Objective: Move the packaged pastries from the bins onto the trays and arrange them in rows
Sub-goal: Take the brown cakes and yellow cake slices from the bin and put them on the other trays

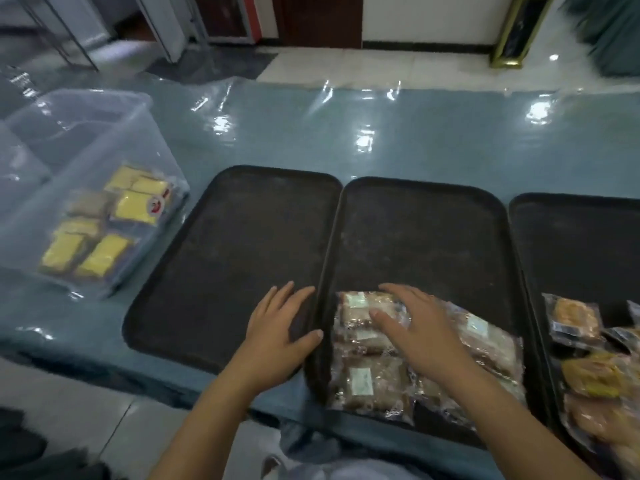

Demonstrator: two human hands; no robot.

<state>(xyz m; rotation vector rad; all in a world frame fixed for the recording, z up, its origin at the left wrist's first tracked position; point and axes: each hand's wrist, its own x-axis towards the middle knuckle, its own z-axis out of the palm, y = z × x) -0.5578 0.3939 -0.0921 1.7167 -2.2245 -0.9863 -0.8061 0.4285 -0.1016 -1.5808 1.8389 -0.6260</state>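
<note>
With straight fingers, the right hand (420, 327) is laid on brown packs (367, 341) bunched at the middle tray's (433, 237) near end, the left hand (280, 327) flat on the left tray (225, 237); slick wrappers could be slid askew if pushed.

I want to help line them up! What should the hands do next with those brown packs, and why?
Probably slide the top brown pack under the open right hand up the middle tray. The packs lie bunched and overlapping at the near end, and the rest of that tray is bare. The left hand rests flat on the left tray.
</note>
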